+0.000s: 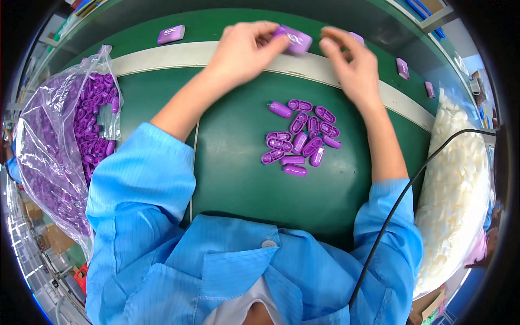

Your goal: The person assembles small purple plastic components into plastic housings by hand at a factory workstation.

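Note:
At the far side of the bench, my left hand (242, 55) is closed around one end of a purple rounded plastic case (299, 42) with white printing. The case is held above the pale strip, slightly blurred. To its right, my right hand (355, 67) is raised with fingers curved and apart, and nothing shows between them. Behind those fingers a second purple case (357, 38) is partly hidden. Nearer me, between my forearms, lies a loose group of small purple oval shells (298, 123), some hollow side up and others rounded side up.
A pale curved strip (162, 58) borders the green work surface (233, 179). Beyond it lie more purple cases (171, 34). On the left bulges a clear bag (46, 130) of purple parts; at right stands a bag of cream-coloured pieces (452, 200). A black cable (398, 203) crosses my right sleeve.

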